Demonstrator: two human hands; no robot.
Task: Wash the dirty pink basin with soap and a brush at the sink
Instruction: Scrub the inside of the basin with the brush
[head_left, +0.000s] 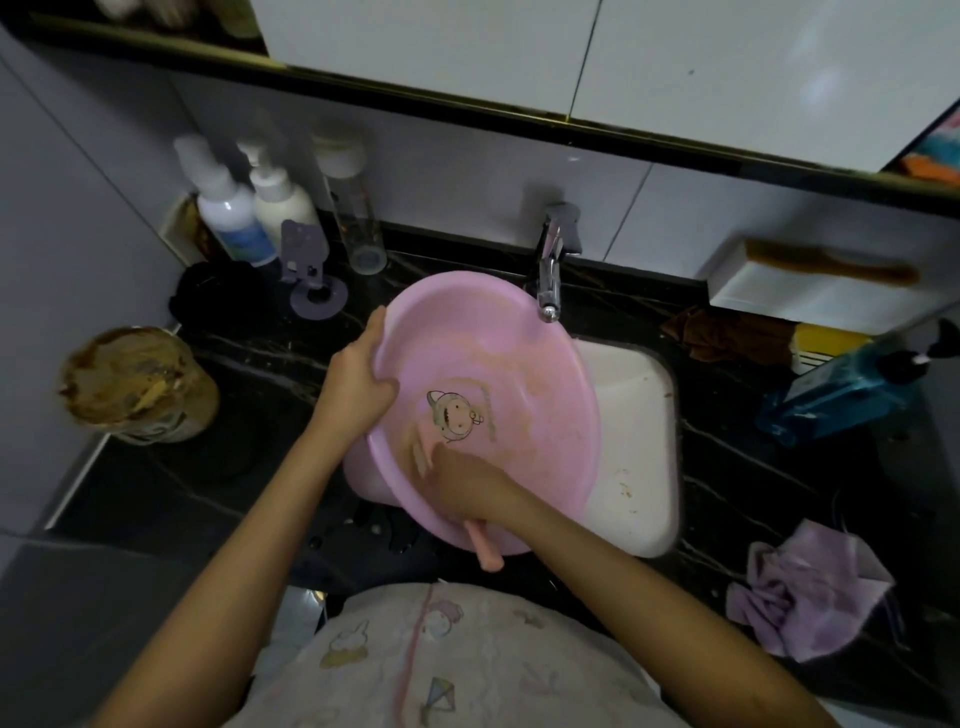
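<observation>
The pink basin (519, 374) stands tilted over the white sink (639, 447), its inside facing me, with brownish smears and a cartoon print on its bottom. My left hand (358, 374) grips its left rim, thumb inside. My right hand (467, 483) holds a pink brush (485, 548) by the handle. The bristle end is blurred against the basin's lower inside. The tap (550, 270) hangs above the basin's upper rim, and no water shows.
Lotion bottles (249, 202) and a clear bottle (353, 208) stand at the back left of the dark counter. A dirty tin (135, 384) sits left. A blue pump bottle (852, 389), a brown rag (727, 338) and a lilac cloth (810, 592) lie right.
</observation>
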